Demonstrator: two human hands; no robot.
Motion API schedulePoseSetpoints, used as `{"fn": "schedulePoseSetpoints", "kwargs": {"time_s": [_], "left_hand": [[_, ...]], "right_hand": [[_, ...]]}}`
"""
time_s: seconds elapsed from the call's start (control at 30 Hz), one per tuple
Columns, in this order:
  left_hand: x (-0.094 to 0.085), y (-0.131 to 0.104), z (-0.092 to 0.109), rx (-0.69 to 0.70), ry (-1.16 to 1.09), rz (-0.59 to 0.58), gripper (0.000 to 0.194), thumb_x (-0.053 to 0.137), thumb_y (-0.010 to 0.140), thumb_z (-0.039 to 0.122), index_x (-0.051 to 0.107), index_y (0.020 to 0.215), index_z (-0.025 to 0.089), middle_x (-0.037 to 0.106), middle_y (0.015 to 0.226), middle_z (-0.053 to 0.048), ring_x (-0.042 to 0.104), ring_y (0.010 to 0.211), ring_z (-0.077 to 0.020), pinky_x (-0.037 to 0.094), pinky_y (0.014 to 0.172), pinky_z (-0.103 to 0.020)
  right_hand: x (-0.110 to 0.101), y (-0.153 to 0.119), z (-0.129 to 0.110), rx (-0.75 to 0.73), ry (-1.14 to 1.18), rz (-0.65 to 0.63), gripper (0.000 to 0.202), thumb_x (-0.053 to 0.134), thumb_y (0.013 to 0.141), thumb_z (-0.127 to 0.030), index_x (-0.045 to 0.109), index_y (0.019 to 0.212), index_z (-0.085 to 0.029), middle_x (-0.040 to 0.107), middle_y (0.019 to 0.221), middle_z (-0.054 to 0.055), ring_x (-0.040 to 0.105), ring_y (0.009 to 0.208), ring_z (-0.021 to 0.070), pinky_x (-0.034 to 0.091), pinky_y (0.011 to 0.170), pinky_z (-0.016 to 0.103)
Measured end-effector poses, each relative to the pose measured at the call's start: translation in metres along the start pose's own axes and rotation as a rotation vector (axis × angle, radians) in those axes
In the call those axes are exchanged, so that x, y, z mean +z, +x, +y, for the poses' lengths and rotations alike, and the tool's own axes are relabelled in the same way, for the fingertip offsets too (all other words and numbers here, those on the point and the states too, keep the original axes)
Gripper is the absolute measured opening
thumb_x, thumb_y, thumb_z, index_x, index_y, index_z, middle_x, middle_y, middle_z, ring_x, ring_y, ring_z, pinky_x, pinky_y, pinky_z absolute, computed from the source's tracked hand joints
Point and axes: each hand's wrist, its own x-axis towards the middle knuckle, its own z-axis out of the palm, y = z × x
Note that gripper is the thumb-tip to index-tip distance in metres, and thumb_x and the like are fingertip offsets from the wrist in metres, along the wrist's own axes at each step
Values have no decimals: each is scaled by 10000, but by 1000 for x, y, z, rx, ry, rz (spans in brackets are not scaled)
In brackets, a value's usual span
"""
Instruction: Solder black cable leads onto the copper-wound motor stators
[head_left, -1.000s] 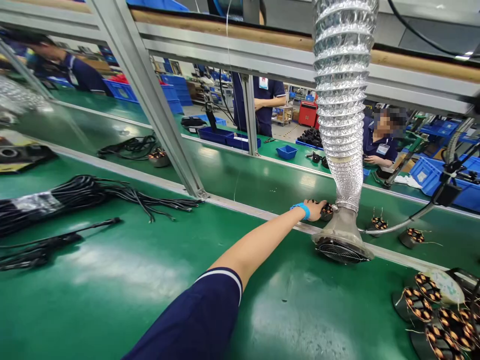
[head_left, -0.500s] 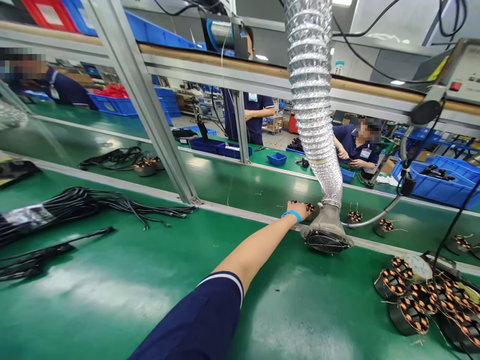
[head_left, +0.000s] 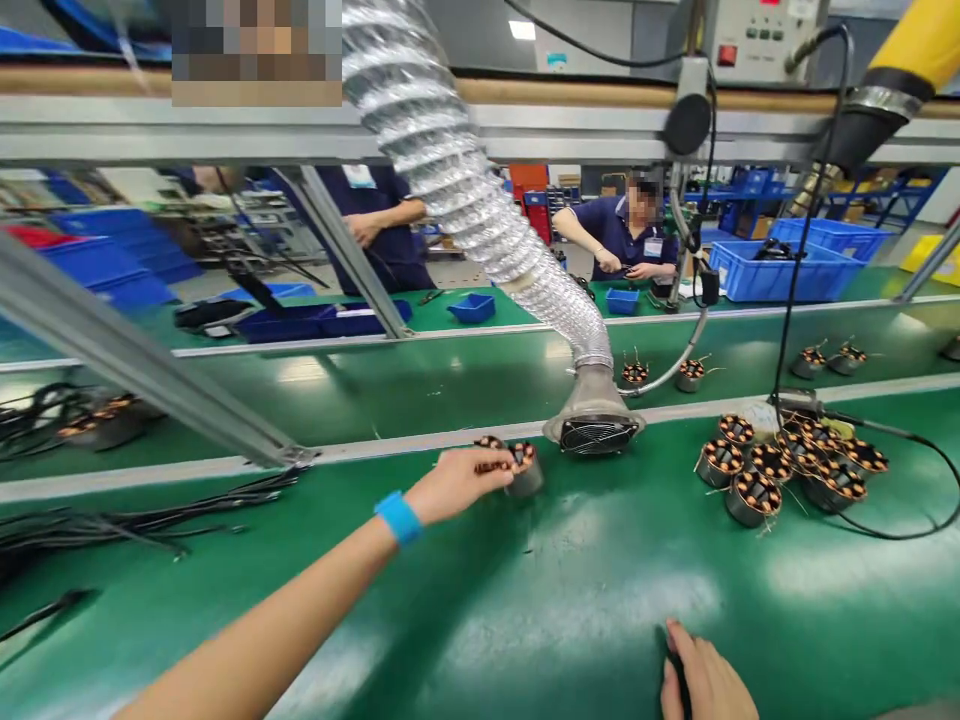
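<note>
My left hand (head_left: 459,482), with a blue band at the wrist, is closed around the side of a motor stator (head_left: 526,472) with copper windings and a grey metal body. Part of another wound core shows at the fingers, mostly hidden by them. Both are just above or on the green bench, left of the fume hood's mouth; contact is unclear. At the bottom edge, my right hand (head_left: 705,680) is partly in view, thumb and fingers bent round a thin dark thing that I cannot make out. Several more stators (head_left: 754,497) stand grouped on the right.
A foil extraction duct (head_left: 517,240) ends in a grilled hood (head_left: 600,425) at the bench's back rail. Black cables (head_left: 187,515) lie on the left. A black-handled tool (head_left: 799,402) with a looped cord is beside the grouped stators. Co-workers are across the line (head_left: 480,375).
My left hand has come back from the far belt over the rail to the near bench, bringing stators. The view has swung right. My right hand has come into view at the bottom.
</note>
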Motion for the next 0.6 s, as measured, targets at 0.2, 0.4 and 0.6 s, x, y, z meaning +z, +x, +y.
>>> {"fn": "schedulePoseSetpoints", "kwargs": {"time_s": [0.2,0.4,0.6], "left_hand": [[76,-26,57,224,299,-134,212,659,809,384,754,981,304,657,1106,-81,548,1150,-284,301,1094,-492],[121,46,141,475,354,-215,258,626,848,413,751,1017,263,651,1067,-102,552,1129,-269,310,1089,-478],[147,111,202,639,358,-269,345,704,781,305,726,1123,271,547,1393,-109,379,1381,-311,191,1193,-471]], "right_hand": [[-16,14,-4,-76,-66,4,347,383,980,-260,592,1223,-128,699,802,81,648,635,146,503,557,230],[-20,19,-12,-43,-24,64,319,381,975,-221,592,1194,-123,684,779,75,627,636,147,492,593,251],[-25,21,-13,-58,-1,102,280,401,949,-182,590,1151,-134,683,776,66,624,637,145,482,593,253]]}}
